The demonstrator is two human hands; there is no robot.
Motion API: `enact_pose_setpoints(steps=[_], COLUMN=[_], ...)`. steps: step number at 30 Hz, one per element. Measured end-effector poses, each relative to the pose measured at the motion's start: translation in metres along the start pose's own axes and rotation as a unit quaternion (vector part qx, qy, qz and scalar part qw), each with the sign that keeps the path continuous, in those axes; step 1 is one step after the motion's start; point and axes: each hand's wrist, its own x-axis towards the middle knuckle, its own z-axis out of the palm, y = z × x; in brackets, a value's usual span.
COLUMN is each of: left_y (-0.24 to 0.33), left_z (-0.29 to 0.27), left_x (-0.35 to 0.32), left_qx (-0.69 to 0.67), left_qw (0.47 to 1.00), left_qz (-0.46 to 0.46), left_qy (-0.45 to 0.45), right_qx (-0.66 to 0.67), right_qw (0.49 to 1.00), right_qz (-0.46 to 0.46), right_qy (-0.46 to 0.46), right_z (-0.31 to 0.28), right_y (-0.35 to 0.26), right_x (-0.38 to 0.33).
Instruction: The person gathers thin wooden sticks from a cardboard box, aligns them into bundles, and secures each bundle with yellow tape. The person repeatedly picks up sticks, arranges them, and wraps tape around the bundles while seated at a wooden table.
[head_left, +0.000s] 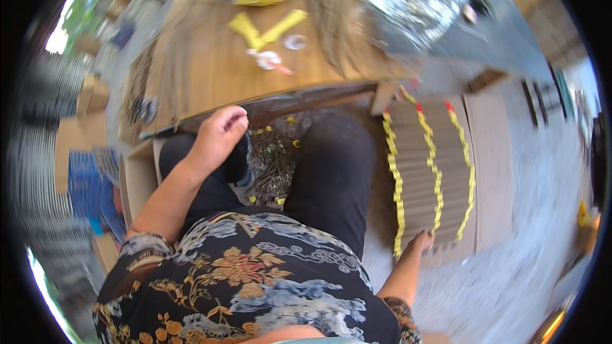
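The right hand (421, 240) rested its spread fingers, gripping nothing, on the near end of flat bundles of thin brown sticks banded in yellow (428, 169) on the floor; probably light, brittle, best lifted underneath. The left hand (220, 132), loosely curled and apparently empty, hovered by the wooden surface (210, 70).

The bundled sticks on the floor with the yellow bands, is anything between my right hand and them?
Nothing visible is. The right hand already rests at the near lower edge of the row of bundled sticks, fingers touching them by a yellow band. The left hand is apart, up by the wooden table edge above the left knee.
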Motion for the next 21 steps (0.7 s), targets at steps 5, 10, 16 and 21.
enact_pose_setpoints(steps=[5,10,16,21], left_y=[-0.065,-0.175,-0.331,-0.455], left_z=[-0.093,-0.164,-0.136,-0.066], left_x=[-0.052,-0.131,-0.247,-0.277], left_qx=[-0.197,-0.209,-0.043,0.020], left_qw=[0.941,0.817,0.826,0.811], left_qz=[-0.081,-0.183,-0.459,-0.578], left_qy=[0.263,0.506,0.324,0.088], right_qx=[0.240,0.219,0.180,0.127], right_qw=[0.943,0.920,0.803,0.744], right_qz=[-0.114,-0.201,-0.460,-0.543], right_qy=[-0.201,-0.255,-0.333,-0.368], right_z=[0.002,0.027,0.052,0.065], right_y=[-0.111,-0.205,-0.331,-0.362], right_x=[-0.110,-0.202,-0.319,-0.412])
